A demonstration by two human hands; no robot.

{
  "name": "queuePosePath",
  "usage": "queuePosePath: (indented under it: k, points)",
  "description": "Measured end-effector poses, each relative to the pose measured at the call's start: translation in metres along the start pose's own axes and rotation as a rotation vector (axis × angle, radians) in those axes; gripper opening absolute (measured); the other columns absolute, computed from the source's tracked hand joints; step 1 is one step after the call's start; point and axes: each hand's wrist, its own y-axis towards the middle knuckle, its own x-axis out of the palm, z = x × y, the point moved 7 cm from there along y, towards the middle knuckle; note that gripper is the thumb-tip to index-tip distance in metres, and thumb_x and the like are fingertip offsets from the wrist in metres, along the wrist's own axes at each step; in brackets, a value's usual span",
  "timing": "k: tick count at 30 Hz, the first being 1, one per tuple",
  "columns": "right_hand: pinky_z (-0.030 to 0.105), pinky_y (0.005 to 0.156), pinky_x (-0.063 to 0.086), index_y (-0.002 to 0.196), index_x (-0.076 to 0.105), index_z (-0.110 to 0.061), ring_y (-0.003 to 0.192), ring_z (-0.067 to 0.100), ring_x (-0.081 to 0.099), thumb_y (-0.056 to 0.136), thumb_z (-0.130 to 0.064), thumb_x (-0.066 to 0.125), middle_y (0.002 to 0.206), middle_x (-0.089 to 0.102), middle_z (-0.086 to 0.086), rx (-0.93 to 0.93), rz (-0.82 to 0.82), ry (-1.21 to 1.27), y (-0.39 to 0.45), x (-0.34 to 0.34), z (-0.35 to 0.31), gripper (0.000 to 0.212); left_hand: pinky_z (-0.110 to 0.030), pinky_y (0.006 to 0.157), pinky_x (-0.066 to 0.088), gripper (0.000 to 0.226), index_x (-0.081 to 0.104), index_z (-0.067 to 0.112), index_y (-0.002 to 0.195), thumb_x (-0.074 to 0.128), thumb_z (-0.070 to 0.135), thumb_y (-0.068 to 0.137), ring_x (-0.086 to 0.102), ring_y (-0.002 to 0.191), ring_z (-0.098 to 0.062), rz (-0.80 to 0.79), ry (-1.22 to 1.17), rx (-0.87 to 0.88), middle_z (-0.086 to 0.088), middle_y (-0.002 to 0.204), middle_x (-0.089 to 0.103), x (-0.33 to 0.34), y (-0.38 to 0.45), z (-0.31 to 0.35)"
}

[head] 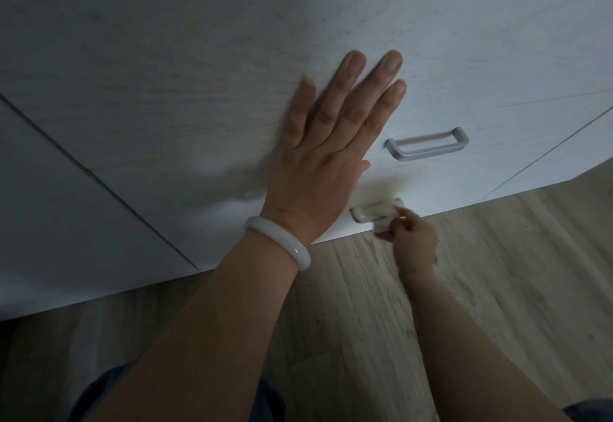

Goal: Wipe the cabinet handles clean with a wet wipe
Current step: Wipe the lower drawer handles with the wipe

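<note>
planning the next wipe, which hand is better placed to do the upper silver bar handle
Right. The right hand already pinches the wet wipe at the lower handle, just below the upper silver bar handle; the left hand lies flat on the white cabinet front.

The wet wipe is a pale blur over the lower handle, hiding that handle's right end. The right hand, just right of this handle, is motion-smeared; its fingertips cannot be told apart.

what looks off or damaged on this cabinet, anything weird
One thing: a brownish smudge on the white cabinet front, just above the lower handle that the right hand wipes with a wet wipe. The upper handle looks straight and intact.
</note>
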Motion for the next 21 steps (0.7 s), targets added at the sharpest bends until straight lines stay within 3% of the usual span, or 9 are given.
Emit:
queuePosePath:
  k: [3,10,14,16,19,21]
  points:
    - [0.024,0.066,0.059,0.114,0.066,-0.004,0.073,0.022,0.072,0.088,0.015,0.042,0.099,0.07,0.021,0.07,0.087,0.099,0.016,-0.02,0.006,0.041,-0.046,0.116,-0.016,0.093,0.008,0.025,0.157,0.064,0.04,0.084,-0.003,0.147,-0.025,-0.006,-0.005,0.003,0.005,0.163,0.003,0.0,0.0,0.001]
    - [0.023,0.064,0.058,0.123,0.061,-0.004,0.077,0.021,0.072,0.094,0.008,0.044,0.104,0.069,0.016,0.077,-0.119,0.007,-0.024,0.036,0.003,0.035,-0.047,0.116,-0.014,0.092,0.012,0.025,0.156,0.064,0.041,0.083,0.0,0.147,-0.025,0.026,0.026,0.003,0.005,0.161,0.004,0.002,0.0,0.001]
    - [0.023,0.062,0.059,0.106,0.066,0.003,0.075,0.024,0.068,0.085,0.019,0.046,0.108,0.065,0.028,0.117,0.106,0.198,0.005,-0.003,-0.001,0.034,-0.046,0.115,-0.017,0.094,0.01,0.025,0.157,0.065,0.042,0.083,-0.002,0.147,-0.025,0.007,0.006,0.01,0.005,0.163,0.007,0.001,0.0,0.0]
    - [0.024,0.062,0.059,0.1,0.066,0.002,0.077,0.027,0.067,0.083,0.022,0.042,0.11,0.063,0.03,0.153,0.142,0.241,0.013,-0.008,-0.001,0.035,-0.045,0.115,-0.018,0.094,0.009,0.025,0.157,0.065,0.043,0.083,-0.003,0.147,-0.025,-0.001,0.011,0.012,0.005,0.163,0.006,0.001,0.001,0.0]
    - [0.029,0.066,0.06,0.12,0.059,0.007,0.075,0.026,0.07,0.085,0.02,0.04,0.11,0.064,0.023,0.212,0.054,0.144,-0.002,0.016,0.005,0.042,-0.045,0.115,-0.02,0.095,0.009,0.025,0.157,0.066,0.043,0.082,-0.01,0.146,-0.024,-0.002,-0.002,0.002,0.006,0.162,0.003,0.003,0.001,-0.001]
    - [0.029,0.066,0.06,0.121,0.06,0.005,0.078,0.025,0.071,0.089,0.016,0.039,0.105,0.067,0.019,0.192,-0.07,0.059,-0.016,0.036,0.007,0.04,-0.045,0.115,-0.021,0.096,0.009,0.025,0.157,0.066,0.043,0.082,-0.013,0.145,-0.024,0.002,0.016,-0.001,0.006,0.161,0.0,0.004,0.001,0.0]
